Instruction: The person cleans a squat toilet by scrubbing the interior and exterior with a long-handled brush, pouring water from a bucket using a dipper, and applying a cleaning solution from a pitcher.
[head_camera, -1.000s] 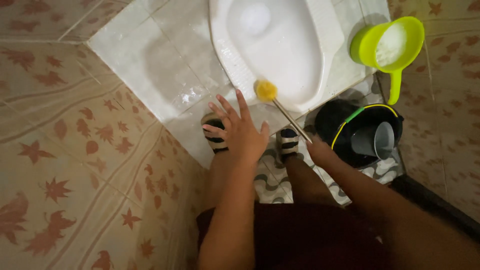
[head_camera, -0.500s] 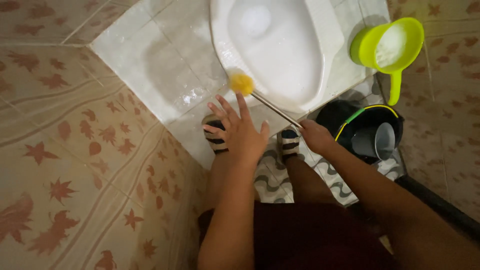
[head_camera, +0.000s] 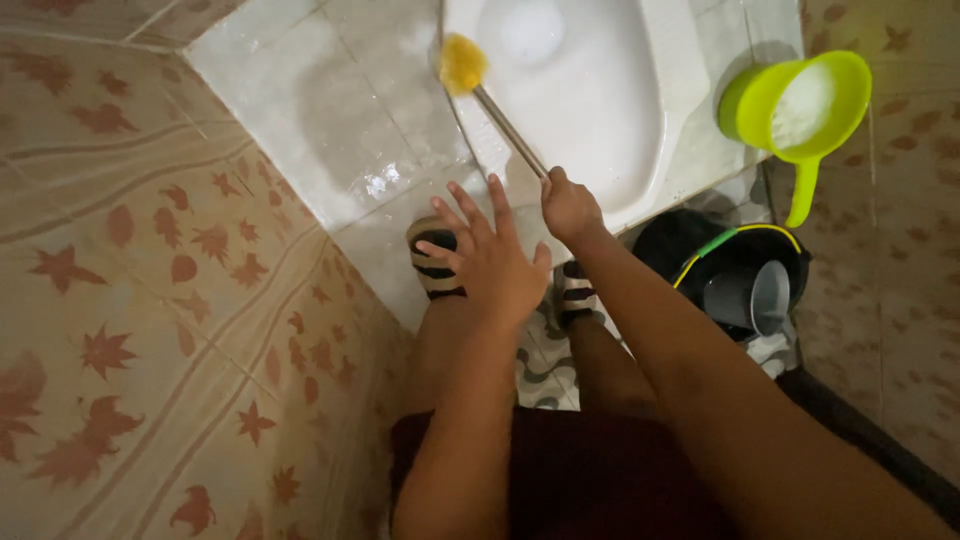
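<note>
While right hand (head_camera: 568, 208) grips one yellow-headed brush (head_camera: 463, 63), left hand (head_camera: 492, 262) fingers splayed wide, two striped slippers (head_camera: 434, 258).

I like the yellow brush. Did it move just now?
Yes. The yellow brush head slid from the near rim of the white squat toilet to its left rim, farther from the green scoop.

Scoop: lime-green plastic scoop (head_camera: 800, 105) — up and right of the hands, foamy white inside
Bucket: black bucket (head_camera: 735, 265) — right of the hands, a grey cup (head_camera: 750, 298) inside
Wall: leaf-patterned tiles (head_camera: 150, 330) — left of the hands
</note>
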